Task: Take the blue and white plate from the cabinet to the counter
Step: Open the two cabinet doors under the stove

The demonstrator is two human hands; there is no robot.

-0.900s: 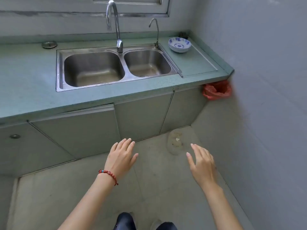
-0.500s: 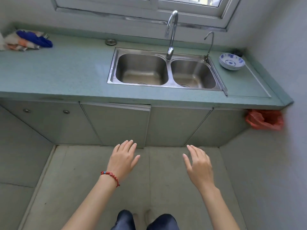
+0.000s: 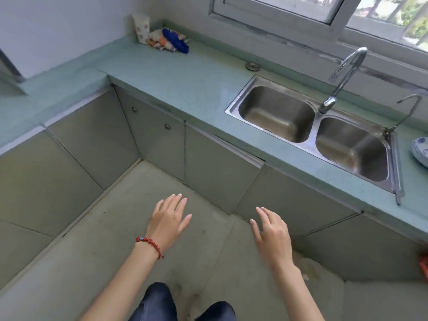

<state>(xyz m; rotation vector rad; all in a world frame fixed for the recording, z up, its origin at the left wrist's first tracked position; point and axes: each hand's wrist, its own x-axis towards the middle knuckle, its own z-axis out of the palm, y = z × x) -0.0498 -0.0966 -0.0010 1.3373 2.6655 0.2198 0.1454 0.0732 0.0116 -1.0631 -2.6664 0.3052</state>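
A blue and white dish (image 3: 420,152) rests on the green counter (image 3: 185,77) at the far right edge, partly cut off by the frame. Grey cabinet doors (image 3: 220,172) run under the counter; all look closed except the one below the sink's left corner, which stands slightly ajar at its top. My left hand (image 3: 169,220), with a red bead bracelet on the wrist, hovers over the floor with fingers spread and holds nothing. My right hand (image 3: 271,232) hovers beside it, fingers apart and empty, in front of the lower cabinet fronts.
A steel double sink (image 3: 312,128) with a tall tap (image 3: 342,77) and a small tap (image 3: 407,110) is set in the counter. Crumpled cloths (image 3: 170,40) and a patterned cup (image 3: 141,27) lie at the back. The counter turns a corner at left (image 3: 34,98). A window (image 3: 324,10) is above.
The view has swung to the left: the sink and the dish slid to the right of the frame, and the left corner cabinets came into view. Both hands stay open and empty.
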